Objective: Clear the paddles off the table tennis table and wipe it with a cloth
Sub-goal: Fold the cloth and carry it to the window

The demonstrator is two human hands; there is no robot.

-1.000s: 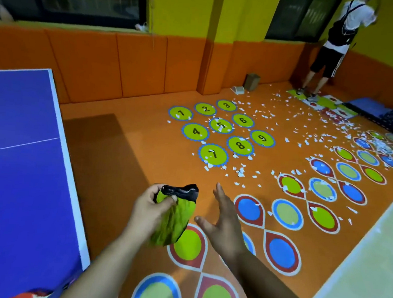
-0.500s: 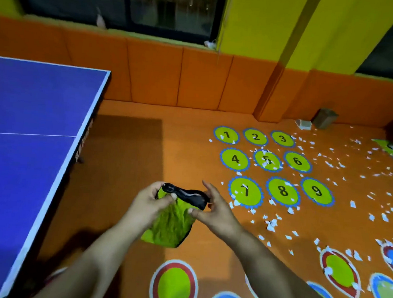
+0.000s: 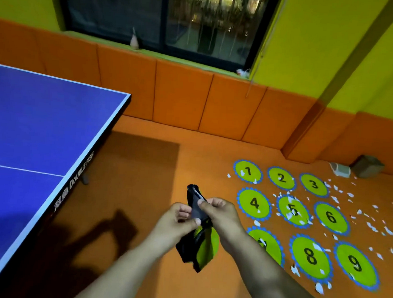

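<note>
Filling the left of the view, the blue table tennis table [image 3: 29, 125] stands on orange floor [image 3: 143, 168]; right of it, in mid-air, left hand [image 3: 174, 221] and right hand [image 3: 223, 217] both pinch the green-and-black cloth [image 3: 205, 245].

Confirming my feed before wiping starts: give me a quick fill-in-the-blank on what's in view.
The left hand and right hand both grip the green-and-black cloth above the ____ floor. The blue table tennis table stands on the person's ____ side. The highest number on the floor circles is ____.
Missing: orange; left; 9.
</note>
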